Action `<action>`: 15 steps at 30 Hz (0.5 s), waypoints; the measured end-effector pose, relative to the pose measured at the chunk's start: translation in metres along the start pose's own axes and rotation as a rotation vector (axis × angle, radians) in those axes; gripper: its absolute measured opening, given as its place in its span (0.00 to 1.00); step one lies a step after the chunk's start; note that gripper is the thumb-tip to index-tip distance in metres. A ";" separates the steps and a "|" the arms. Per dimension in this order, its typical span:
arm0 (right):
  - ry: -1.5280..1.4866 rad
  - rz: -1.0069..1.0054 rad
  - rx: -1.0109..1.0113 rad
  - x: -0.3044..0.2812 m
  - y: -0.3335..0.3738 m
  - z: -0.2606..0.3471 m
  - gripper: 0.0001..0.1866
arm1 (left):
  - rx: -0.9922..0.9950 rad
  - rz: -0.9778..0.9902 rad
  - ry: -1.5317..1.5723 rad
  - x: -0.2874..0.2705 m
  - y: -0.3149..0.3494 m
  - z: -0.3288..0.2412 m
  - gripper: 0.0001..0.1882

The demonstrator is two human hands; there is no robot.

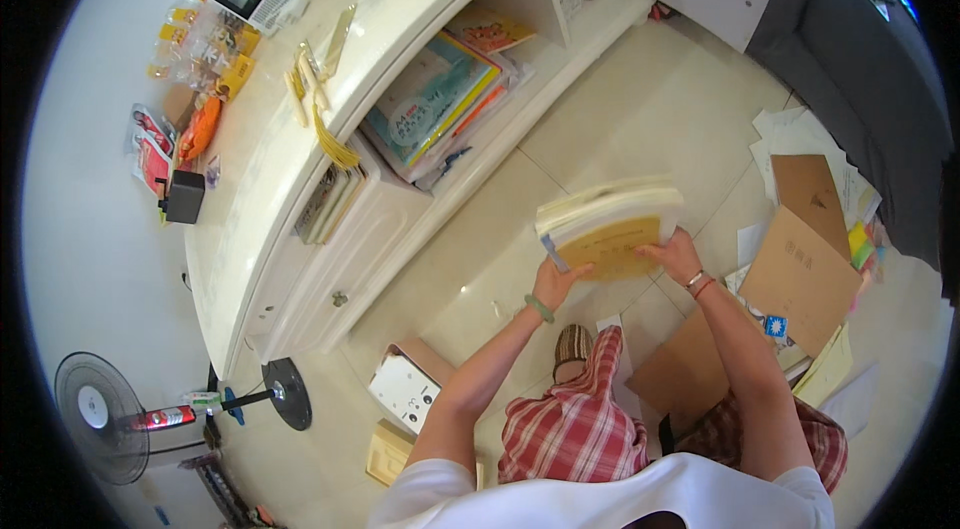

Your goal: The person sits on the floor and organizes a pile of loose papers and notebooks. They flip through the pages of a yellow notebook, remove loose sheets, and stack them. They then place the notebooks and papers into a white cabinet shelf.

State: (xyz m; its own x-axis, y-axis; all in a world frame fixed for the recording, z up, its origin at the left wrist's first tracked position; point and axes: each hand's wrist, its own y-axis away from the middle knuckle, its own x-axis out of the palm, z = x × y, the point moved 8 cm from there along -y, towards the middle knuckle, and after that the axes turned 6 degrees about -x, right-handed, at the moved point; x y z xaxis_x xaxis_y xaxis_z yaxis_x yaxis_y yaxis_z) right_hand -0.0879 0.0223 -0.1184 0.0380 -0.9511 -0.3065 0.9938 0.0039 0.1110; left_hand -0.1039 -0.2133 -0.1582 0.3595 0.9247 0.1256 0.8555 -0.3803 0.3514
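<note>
Between both hands I hold up a thick stack of books (612, 241), its pale page edges facing away and a yellow-brown cover toward me. The far side of the stack is smeared by motion. My left hand (560, 281), with a green bangle at the wrist, grips its left end, thumb on the cover. At the right end my right hand (676, 254) grips it the same way. Ahead and to the left, an open cabinet compartment holds a pile of folders and booklets (430, 109). The stack is apart from the cabinet, above the tiled floor.
An open cardboard box (800, 264) with papers around it stands at my right. A white box with a face pattern (404, 391) is on the floor at left, near a fan (95, 409). The white cabinet (330, 299) curves along the left; a dark sofa (850, 79) stands far right.
</note>
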 end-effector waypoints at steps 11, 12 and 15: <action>-0.299 -0.035 -0.026 -0.026 -0.006 0.082 0.22 | -0.017 -0.114 0.065 0.025 0.037 -0.117 0.19; -0.280 -0.045 -0.046 -0.030 -0.008 0.089 0.22 | -0.041 -0.122 0.097 0.027 0.038 -0.123 0.20; -0.368 -0.023 -0.059 -0.037 -0.010 0.107 0.24 | -0.059 -0.122 0.175 0.032 0.043 -0.143 0.19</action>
State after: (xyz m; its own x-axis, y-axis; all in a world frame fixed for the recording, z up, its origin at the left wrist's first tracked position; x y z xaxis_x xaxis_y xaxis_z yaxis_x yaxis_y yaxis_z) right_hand -0.1107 0.0240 -0.0071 -0.0137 -0.9985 0.0538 0.9987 -0.0110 0.0505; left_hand -0.1090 -0.1976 -0.0063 0.1799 0.9550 0.2357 0.8635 -0.2681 0.4273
